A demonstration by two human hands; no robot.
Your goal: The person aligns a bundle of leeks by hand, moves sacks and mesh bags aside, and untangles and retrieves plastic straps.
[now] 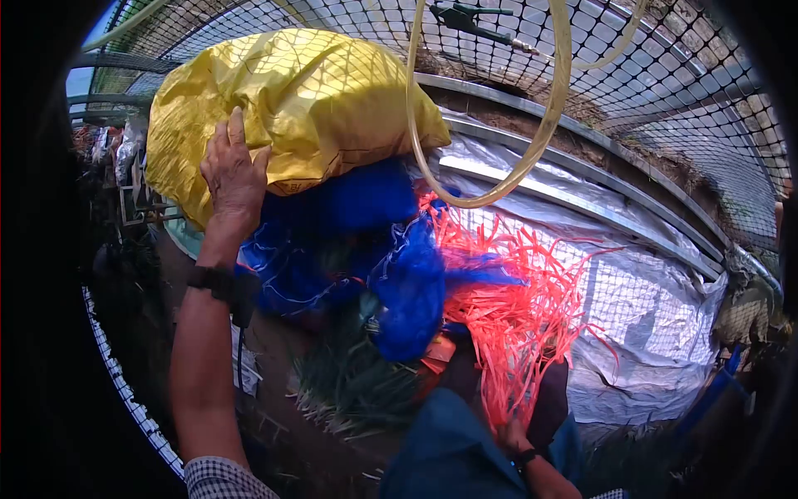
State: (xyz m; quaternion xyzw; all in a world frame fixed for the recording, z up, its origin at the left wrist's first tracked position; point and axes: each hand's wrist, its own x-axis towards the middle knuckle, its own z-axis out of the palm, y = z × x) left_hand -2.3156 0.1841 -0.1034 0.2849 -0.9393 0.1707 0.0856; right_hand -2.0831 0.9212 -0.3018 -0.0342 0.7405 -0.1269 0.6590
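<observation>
Yellow sack: one, big and full, in the upper left of the frame; the left hand (235, 179) is on its near side. The sack (307, 100) lies partly above the blue netting (411, 291).
Left hand: one, spread, its grip wide, the fingers against the sack and closed around nothing.
Right hand: one, at the lower right of centre; its grip (513, 434) is narrow and holds the lower ends of the pink strips (515, 308).
Pink strips: one loose bunch, too many to count; they fan up from the right hand to the right of centre.
Blue netting: in the middle, beside the strips, with thin white cords; I cannot tell if it is one piece or several.
Green stalks: many, in one pile (353, 382) below the netting, with pale ends toward the lower left.
Wristbands: two, dark, one on the left wrist (223, 283) and one on the right wrist (524, 457).
Hose: one, yellowish and clear, hanging in a loop (549, 125) at the upper centre.
Spray handle: one, dark green (472, 22), at the top.
Silvery sheet: one seen surface (648, 333), at the right, below the metal rails (582, 193).
</observation>
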